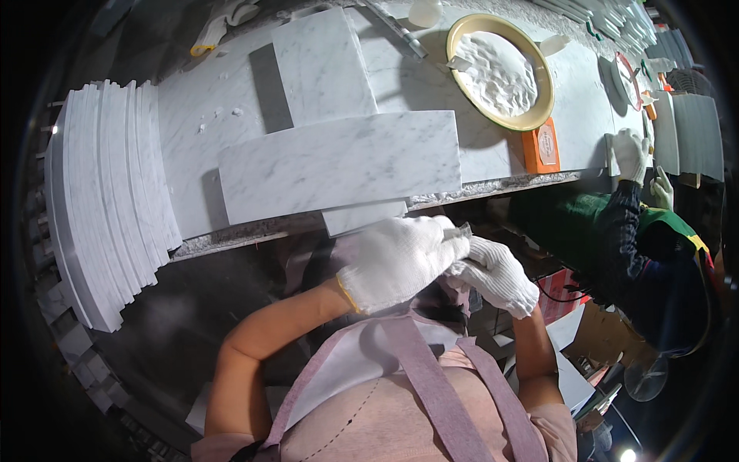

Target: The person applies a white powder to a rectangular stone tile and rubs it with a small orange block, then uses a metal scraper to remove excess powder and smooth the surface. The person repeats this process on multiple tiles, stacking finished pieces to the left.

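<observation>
My left hand point(400, 260) and my right hand point(499, 276), both in white knitted gloves, meet in front of my chest, just off the table's near edge. Their fingers are bent together around a small greyish piece point(464, 230), which pokes out between them; its kind is too hidden to tell. Beyond my left hand lies a long grey-veined white marble slab point(342, 163). It rests across other marble pieces: one slab point(323, 69) stretches away at the back, and a smaller piece point(363, 216) sticks out over the near edge.
Upright marble slabs point(115, 192) stand stacked at the left. A yellow-rimmed bowl point(548, 85) of white material sits at the back right, with an orange box point(542, 150) near it. A co-worker point(639, 239) in dark sleeves and white gloves works at the far right.
</observation>
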Available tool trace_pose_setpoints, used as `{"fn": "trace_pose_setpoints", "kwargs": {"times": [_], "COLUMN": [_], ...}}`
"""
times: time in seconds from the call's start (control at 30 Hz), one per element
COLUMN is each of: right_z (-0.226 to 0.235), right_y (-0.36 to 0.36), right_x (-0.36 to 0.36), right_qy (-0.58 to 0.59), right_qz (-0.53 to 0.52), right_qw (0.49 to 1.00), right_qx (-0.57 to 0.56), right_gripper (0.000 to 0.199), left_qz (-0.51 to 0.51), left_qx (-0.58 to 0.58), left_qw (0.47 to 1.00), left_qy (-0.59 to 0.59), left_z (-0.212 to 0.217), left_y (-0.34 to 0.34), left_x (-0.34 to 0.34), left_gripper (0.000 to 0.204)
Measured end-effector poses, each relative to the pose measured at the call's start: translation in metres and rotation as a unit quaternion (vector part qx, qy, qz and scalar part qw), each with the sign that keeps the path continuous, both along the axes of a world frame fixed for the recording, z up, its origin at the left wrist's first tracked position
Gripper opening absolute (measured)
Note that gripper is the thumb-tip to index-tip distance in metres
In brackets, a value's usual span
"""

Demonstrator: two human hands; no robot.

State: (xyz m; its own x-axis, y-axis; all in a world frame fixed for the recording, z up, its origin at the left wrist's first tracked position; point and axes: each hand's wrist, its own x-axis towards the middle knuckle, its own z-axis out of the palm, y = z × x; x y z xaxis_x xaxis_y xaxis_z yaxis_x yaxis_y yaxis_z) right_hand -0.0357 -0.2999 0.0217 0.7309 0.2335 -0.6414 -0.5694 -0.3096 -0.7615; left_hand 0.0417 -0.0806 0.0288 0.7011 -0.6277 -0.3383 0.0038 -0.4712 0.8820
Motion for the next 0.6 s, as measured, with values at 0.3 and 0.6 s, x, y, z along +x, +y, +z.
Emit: {"fn": "trace_pose_setpoints", "kwargs": {"times": [0.3,0.6], "right_z": [-0.004,0.003], "right_y": [-0.015,-0.001], "right_x": [-0.006,0.026], "right_qy": [-0.041,-0.124], "right_qz": [-0.244,-0.210], "right_qw": [0.968,0.951], "right_qx": [-0.039,-0.191], "right_gripper": [0.036,0.042], "left_qz": [-0.016,-0.140], "left_qx": [0.174,0.079], "left_qw": [0.849,0.860], "left_qy": [-0.499,-0.485], "left_z": [-0.041,-0.030], "left_y": [0.001,0.003], "left_x": [0.052,0.045], "left_gripper": [0.056,0.072]}}
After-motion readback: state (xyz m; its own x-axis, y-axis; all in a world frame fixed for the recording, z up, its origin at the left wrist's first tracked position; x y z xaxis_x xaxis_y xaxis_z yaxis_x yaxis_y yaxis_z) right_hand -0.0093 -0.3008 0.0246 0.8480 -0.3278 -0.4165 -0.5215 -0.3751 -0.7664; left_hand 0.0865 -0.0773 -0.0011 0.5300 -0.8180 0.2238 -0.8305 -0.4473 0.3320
